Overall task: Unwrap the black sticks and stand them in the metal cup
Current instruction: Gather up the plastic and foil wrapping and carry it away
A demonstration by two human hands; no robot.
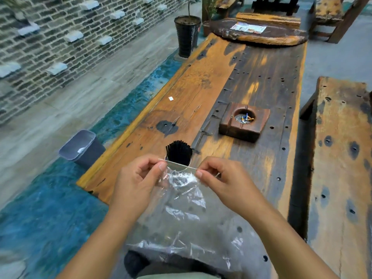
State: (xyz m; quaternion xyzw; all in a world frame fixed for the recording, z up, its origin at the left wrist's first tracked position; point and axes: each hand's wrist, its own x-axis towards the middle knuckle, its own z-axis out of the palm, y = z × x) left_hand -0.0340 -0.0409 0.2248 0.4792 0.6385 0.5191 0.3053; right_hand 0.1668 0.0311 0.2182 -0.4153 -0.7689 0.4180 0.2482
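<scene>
A bundle of black sticks (178,153) stands upright in the metal cup (180,168) on the wooden table (203,91). Most of the cup is hidden behind a clear plastic wrapper (185,214). The wrapper hangs down in front of me, and I cannot see any sticks inside it. My left hand (138,178) pinches the wrapper's top edge at the left between thumb and forefinger. My right hand (219,176) pinches the same edge at the right, and the edge is stretched straight between the two hands just in front of the cup.
A square wooden ashtray (227,126) with cigarette butts sits to the right beyond the cup. A grey waste bin (82,148) stands on the floor left of the table. A wooden bench (342,158) runs along the right. A dark planter (187,35) stands far left.
</scene>
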